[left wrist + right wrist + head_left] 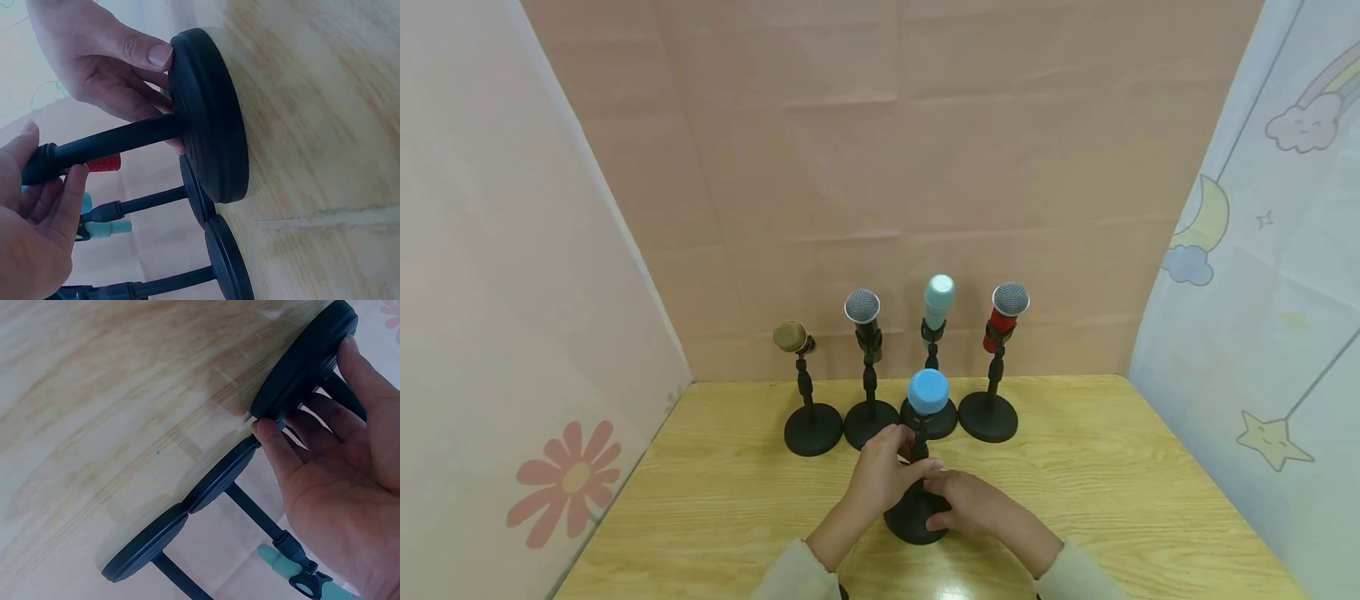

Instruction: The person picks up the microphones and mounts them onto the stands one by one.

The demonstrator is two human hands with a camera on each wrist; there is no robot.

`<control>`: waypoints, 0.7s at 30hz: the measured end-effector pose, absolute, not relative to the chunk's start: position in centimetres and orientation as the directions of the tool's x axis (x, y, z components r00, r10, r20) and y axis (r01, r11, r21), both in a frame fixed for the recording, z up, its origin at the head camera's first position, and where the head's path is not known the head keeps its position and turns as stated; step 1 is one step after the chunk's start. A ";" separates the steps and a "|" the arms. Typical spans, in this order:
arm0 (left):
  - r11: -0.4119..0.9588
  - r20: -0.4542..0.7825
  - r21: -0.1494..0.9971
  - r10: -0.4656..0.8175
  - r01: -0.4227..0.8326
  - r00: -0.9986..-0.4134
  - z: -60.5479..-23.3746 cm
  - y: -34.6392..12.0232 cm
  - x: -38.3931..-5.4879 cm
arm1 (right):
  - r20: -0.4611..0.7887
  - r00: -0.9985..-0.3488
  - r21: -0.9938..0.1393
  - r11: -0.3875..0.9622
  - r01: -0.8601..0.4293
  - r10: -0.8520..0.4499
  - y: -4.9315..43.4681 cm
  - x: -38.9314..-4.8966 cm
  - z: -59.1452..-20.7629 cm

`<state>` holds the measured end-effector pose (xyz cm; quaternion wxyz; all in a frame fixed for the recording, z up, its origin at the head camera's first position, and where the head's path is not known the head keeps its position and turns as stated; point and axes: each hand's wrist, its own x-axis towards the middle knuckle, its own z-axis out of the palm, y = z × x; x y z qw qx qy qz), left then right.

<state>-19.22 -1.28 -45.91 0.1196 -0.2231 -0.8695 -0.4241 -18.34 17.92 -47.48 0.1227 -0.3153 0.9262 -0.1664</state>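
A blue-headed microphone [928, 392] sits atop a black desktop microphone stand [913, 523] in front of me. My left hand [877, 477] grips the stand's upright, and the left wrist view shows its thumb and fingers around the collar [42, 164]. Lower down, my right hand [976, 505] holds the round base by its edge. In the right wrist view, the thumb lies on the base's upper face and the fingertips [265, 428] reach the rim. Whether the base rests fully on the table cannot be told.
Behind stand several microphones in a row on round-based stands: gold [791, 337], black with a silver head [862, 307], mint [938, 298] and red [1002, 321]. They stand near the wooden table's [715, 500] back edge, before a pinkish backdrop [880, 167]. Patterned cloth hangs at both sides.
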 end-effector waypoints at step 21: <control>0.347 0.202 0.790 0.631 0.505 -0.749 -45.0 -3.3 -20.6 | -0.103 -0.747 -0.431 0.706 -0.562 -0.657 18.1 -18.6 -47.8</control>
